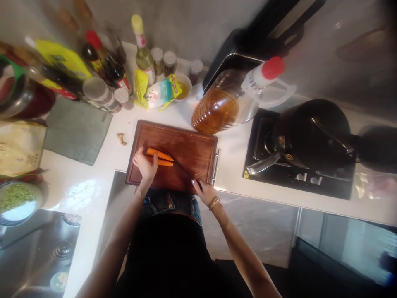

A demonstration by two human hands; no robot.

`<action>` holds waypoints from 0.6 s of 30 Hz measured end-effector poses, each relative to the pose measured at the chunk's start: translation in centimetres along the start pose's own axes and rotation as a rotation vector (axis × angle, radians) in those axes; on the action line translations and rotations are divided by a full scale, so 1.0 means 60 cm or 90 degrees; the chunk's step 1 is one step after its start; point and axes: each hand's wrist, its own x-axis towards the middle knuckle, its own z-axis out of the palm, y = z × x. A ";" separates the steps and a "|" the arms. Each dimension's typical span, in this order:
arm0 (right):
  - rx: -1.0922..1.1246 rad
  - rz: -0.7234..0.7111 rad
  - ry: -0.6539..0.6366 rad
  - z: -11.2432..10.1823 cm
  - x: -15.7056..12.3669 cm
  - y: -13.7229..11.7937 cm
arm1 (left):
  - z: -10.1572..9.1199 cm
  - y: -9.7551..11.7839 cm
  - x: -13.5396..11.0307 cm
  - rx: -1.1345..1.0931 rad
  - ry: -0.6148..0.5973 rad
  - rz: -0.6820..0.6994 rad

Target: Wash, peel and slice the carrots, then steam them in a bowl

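A carrot lies lengthwise on the brown wooden cutting board, split into two long pieces side by side. My left hand is at their left end, fingers curled and the thumb over the lower carrot piece. In my right hand, low on the right of the board, is the handle of a kitchen knife. Its dark blade points up and left, the tip close to the right ends of the carrot pieces. The blade is hard to make out against the dark wood.
A large oil jug stands behind the board. Seasoning packets and bottles line the wall. To the right, a wok sits on the stove. A ginger piece and green mat lie left, above the sink.
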 end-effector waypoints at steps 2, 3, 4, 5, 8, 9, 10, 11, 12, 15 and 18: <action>0.014 -0.005 0.001 0.002 -0.001 0.003 | -0.003 0.003 0.008 0.000 -0.033 -0.050; 0.021 -0.007 0.003 0.003 -0.001 0.005 | -0.005 0.003 0.010 -0.002 -0.050 -0.058; 0.028 -0.008 0.005 0.004 -0.002 0.007 | -0.007 0.003 0.011 -0.004 -0.067 -0.057; 0.032 -0.009 0.009 0.006 -0.002 0.009 | -0.009 0.004 0.011 -0.002 -0.081 -0.049; 0.030 -0.001 0.022 0.008 -0.004 0.019 | -0.009 0.016 0.004 0.014 -0.123 -0.002; 0.021 0.006 0.025 0.007 -0.005 0.022 | -0.008 0.022 -0.001 0.018 -0.138 0.019; 0.012 0.012 0.027 0.006 -0.006 0.027 | -0.006 0.029 -0.006 0.022 -0.149 0.041; 0.003 0.016 0.027 0.005 -0.007 0.031 | -0.003 0.035 -0.011 0.026 -0.154 0.061; -0.005 0.018 0.026 0.002 -0.009 0.034 | 0.000 0.041 -0.016 0.028 -0.153 0.076; -0.022 0.017 0.007 -0.010 -0.015 0.040 | 0.009 0.051 -0.028 0.028 -0.124 0.071; -0.043 0.019 -0.023 -0.024 -0.022 0.039 | 0.016 0.054 -0.035 0.018 -0.101 0.016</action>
